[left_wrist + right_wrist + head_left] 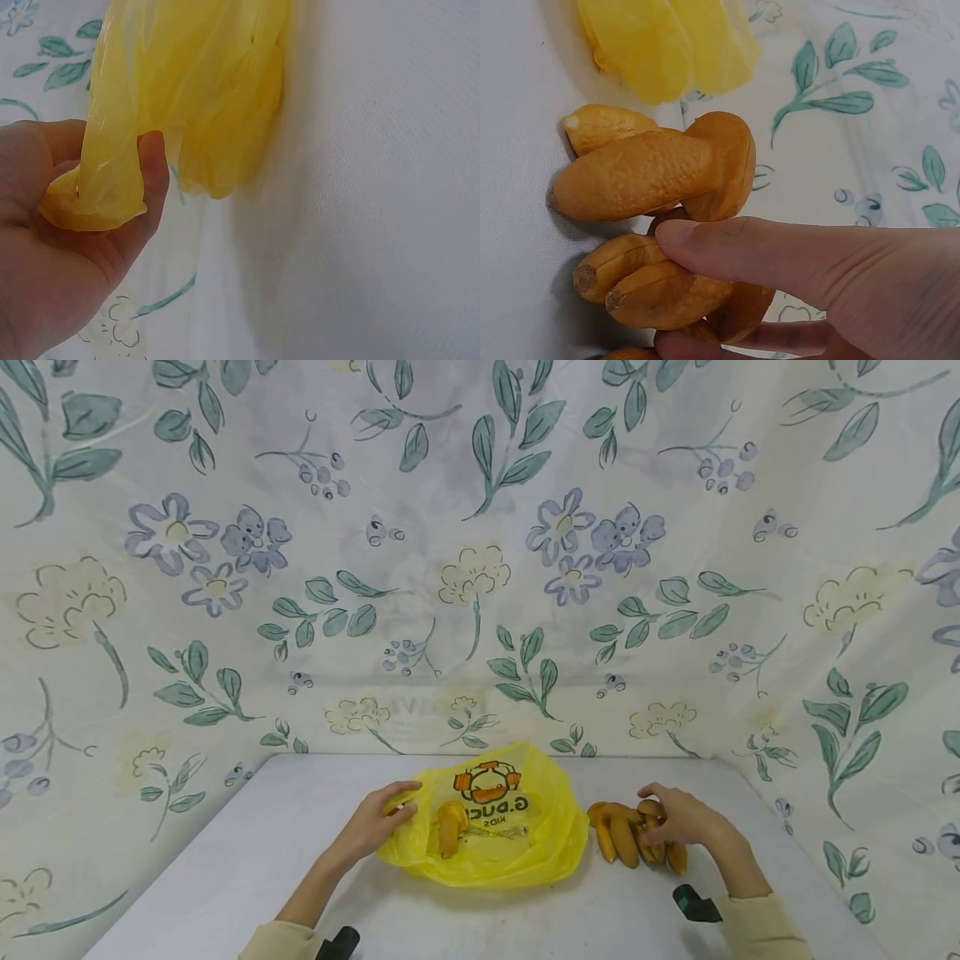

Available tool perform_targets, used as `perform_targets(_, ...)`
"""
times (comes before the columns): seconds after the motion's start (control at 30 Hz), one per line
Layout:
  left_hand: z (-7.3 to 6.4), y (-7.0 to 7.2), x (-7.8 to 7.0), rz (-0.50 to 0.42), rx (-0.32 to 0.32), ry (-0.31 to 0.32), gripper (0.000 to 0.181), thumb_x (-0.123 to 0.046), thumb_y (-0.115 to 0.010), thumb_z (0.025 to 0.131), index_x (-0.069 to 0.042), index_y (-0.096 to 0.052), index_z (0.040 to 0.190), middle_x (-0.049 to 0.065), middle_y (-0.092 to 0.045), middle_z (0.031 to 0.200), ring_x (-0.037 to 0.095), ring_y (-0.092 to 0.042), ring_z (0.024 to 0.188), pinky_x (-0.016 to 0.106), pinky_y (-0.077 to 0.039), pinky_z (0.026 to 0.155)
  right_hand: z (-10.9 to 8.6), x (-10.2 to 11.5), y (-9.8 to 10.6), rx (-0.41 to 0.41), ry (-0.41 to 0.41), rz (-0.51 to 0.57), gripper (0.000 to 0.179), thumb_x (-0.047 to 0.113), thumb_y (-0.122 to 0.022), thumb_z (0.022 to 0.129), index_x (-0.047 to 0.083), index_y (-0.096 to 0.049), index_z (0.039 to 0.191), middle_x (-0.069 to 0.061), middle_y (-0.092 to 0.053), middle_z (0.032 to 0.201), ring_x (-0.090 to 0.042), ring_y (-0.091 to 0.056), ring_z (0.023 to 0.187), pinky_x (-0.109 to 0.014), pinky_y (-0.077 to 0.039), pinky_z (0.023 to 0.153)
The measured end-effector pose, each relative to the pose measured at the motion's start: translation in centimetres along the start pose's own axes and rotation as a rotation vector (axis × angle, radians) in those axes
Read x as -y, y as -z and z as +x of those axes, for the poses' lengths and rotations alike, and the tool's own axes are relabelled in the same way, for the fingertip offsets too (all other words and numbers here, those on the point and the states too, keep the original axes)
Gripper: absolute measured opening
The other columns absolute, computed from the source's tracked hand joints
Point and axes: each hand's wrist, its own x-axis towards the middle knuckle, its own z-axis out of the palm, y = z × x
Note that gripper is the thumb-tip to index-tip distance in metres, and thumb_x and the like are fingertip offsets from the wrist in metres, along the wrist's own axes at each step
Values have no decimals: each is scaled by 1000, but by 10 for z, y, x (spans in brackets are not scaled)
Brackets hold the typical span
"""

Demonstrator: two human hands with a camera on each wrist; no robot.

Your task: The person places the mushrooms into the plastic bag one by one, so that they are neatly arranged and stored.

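A yellow plastic bag [555, 827] with a duck print lies spread on the table, and one brown mushroom [450, 831] shows at its left part. At the bag's left edge my left hand [372, 820] grips a fold; in the left wrist view the bag's gathered plastic [112, 165] passes between thumb and fingers. On the right, my right hand [686, 817] pinches a mushroom [664, 296] from the pile, thumb on one side and fingers on the other. Beside it a larger mushroom [637, 176] lies with its stem toward the table. The right fingertips are partly hidden behind the mushrooms.
Several more brown mushrooms [622, 839] sit close together just right of the bag. Underneath is a white table [510, 927]. A floral cloth [465, 610] hangs behind the table and along its sides.
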Motion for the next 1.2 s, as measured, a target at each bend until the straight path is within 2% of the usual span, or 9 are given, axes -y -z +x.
perform_targets(0.63,2,0,-2,-8,2,15,39,-12,-59,97,-9,-56,136,19,-51,146,38,-45,136,56,-37,113,1,-3,1,10,5,40,68,15,-83,76,-1,-47,132,-12,-62,102,-19,-58,78,-35,-57,67)
perform_targets(1.2,-1,-1,-1,2,-1,11,39,-13,-59,97,-10,-57,136,18,-51,146,37,-47,134,56,-38,112,-1,0,3,1,15,10,69,18,-84,76,1,-48,132,-11,-62,102,-20,-56,82,-36,-55,69)
